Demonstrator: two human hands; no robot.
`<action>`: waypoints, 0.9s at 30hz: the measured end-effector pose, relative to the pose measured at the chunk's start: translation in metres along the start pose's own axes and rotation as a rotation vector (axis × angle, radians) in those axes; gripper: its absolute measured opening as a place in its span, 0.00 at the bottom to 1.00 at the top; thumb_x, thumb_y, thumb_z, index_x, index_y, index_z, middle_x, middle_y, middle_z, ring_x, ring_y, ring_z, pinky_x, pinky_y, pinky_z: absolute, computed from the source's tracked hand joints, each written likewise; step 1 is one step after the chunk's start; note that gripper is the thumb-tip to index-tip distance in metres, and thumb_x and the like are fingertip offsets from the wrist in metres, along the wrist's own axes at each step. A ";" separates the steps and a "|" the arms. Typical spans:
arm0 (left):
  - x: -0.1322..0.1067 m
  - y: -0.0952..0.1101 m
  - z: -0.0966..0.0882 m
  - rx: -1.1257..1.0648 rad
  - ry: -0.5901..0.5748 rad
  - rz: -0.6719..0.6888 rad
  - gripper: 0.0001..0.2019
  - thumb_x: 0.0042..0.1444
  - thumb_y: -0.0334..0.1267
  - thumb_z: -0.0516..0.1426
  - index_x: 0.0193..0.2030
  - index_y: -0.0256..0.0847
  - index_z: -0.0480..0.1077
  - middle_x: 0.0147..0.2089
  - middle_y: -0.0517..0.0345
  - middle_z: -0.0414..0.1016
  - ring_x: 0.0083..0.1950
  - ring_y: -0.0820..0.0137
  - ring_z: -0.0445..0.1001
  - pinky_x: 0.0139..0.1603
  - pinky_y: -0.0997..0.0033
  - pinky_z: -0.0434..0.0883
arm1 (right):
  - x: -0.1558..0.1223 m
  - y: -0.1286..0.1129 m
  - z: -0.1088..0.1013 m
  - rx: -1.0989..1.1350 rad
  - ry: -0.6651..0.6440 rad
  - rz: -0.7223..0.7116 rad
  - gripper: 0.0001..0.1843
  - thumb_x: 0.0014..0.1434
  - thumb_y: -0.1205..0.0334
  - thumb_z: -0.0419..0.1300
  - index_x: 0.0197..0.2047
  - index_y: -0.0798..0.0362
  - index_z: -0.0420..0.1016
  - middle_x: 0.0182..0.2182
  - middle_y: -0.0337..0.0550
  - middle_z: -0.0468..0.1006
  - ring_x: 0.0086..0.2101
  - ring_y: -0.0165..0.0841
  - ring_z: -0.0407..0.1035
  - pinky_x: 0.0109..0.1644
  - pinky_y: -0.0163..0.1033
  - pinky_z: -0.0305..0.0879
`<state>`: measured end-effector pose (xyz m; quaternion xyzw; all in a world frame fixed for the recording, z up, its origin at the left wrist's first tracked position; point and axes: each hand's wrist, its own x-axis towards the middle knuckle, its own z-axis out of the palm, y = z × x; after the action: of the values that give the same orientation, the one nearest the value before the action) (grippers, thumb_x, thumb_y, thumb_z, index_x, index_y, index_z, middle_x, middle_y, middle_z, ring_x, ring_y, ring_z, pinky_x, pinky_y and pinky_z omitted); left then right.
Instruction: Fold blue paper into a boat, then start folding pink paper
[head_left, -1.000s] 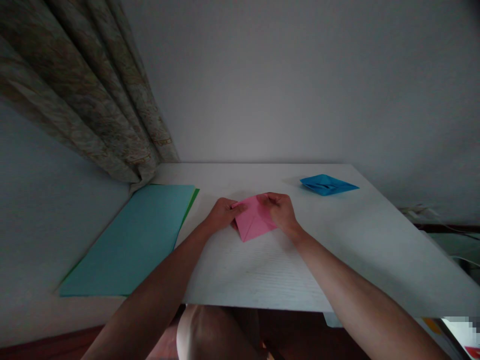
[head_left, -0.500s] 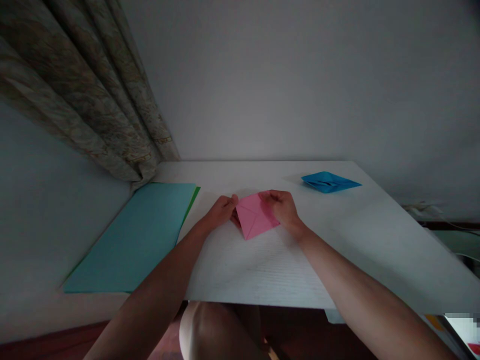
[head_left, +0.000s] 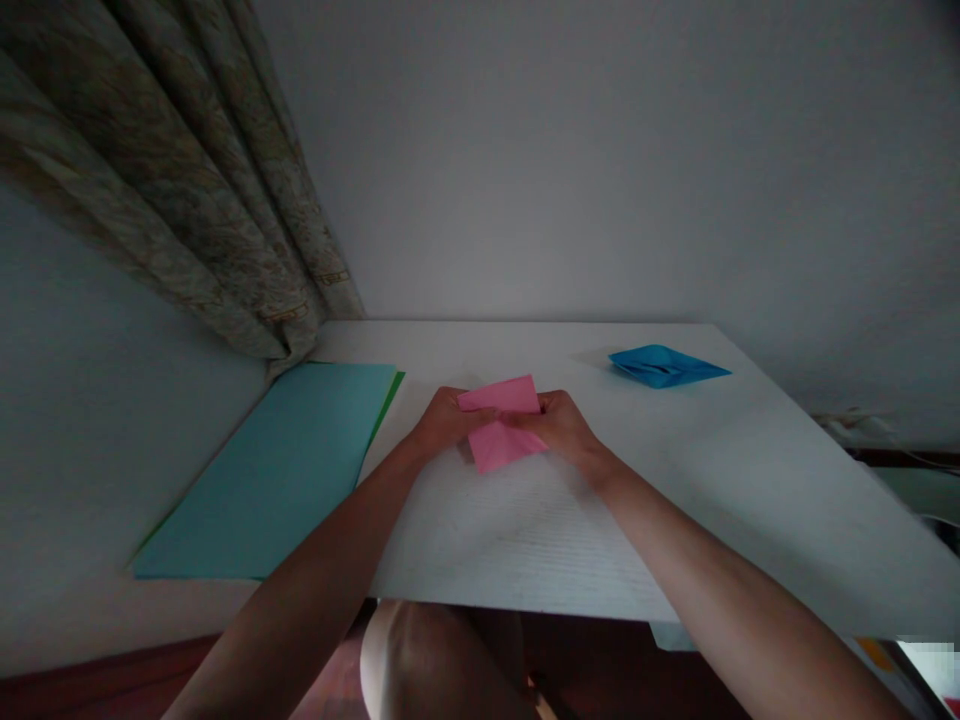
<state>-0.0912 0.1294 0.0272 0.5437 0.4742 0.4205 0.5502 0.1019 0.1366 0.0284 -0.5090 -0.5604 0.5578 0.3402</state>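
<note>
A folded piece of pink paper (head_left: 501,452) is held between my two hands, just over the white table. My left hand (head_left: 444,420) grips its left side, the thumb lying across the middle of the paper. From the right, my right hand (head_left: 561,425) grips it too, its thumb stretching inward to near the left thumb. Fingers of both hands are tucked behind the paper and mostly hidden. A blue folded paper boat (head_left: 666,368) rests at the far right of the table, away from my hands.
The white table (head_left: 525,550) stands against the wall. Light blue paper sheets (head_left: 285,480), with green showing beneath, lie at its left side. A patterned curtain (head_left: 225,200) hangs at the back left corner. My knee (head_left: 420,660) is below the front edge.
Both thumbs have moved from the paper's edges to its middle. The pink paper has shifted slightly left, and its creased face no longer shows as before.
</note>
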 end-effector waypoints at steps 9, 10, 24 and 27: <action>0.000 -0.007 -0.003 0.108 -0.084 0.066 0.26 0.52 0.60 0.59 0.19 0.37 0.67 0.17 0.61 0.64 0.19 0.76 0.61 0.18 0.77 0.55 | 0.001 -0.002 -0.005 -0.014 -0.051 0.015 0.15 0.38 0.54 0.73 0.28 0.55 0.82 0.25 0.42 0.79 0.24 0.33 0.69 0.26 0.37 0.61; 0.001 -0.008 -0.003 0.122 -0.094 0.085 0.26 0.52 0.60 0.59 0.19 0.37 0.66 0.17 0.61 0.64 0.19 0.75 0.62 0.19 0.76 0.55 | 0.000 -0.003 -0.004 0.002 -0.037 0.021 0.16 0.37 0.54 0.74 0.28 0.55 0.82 0.25 0.43 0.80 0.25 0.34 0.69 0.27 0.37 0.62; 0.000 -0.010 -0.003 0.127 -0.228 0.112 0.26 0.52 0.60 0.59 0.20 0.37 0.65 0.19 0.61 0.63 0.22 0.75 0.61 0.23 0.76 0.56 | 0.004 -0.001 -0.002 0.046 0.268 -0.129 0.28 0.48 0.35 0.63 0.17 0.51 0.65 0.14 0.33 0.61 0.17 0.25 0.53 0.20 0.35 0.46; -0.001 -0.010 -0.003 0.118 -0.232 0.110 0.26 0.51 0.60 0.59 0.19 0.37 0.65 0.19 0.62 0.62 0.21 0.76 0.60 0.22 0.76 0.55 | 0.004 -0.004 -0.001 0.052 0.221 -0.155 0.22 0.45 0.40 0.66 0.22 0.52 0.73 0.18 0.37 0.69 0.20 0.28 0.60 0.23 0.36 0.53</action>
<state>-0.0946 0.1289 0.0177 0.6453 0.4010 0.3557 0.5444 0.1011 0.1413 0.0319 -0.5135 -0.5426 0.4846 0.4550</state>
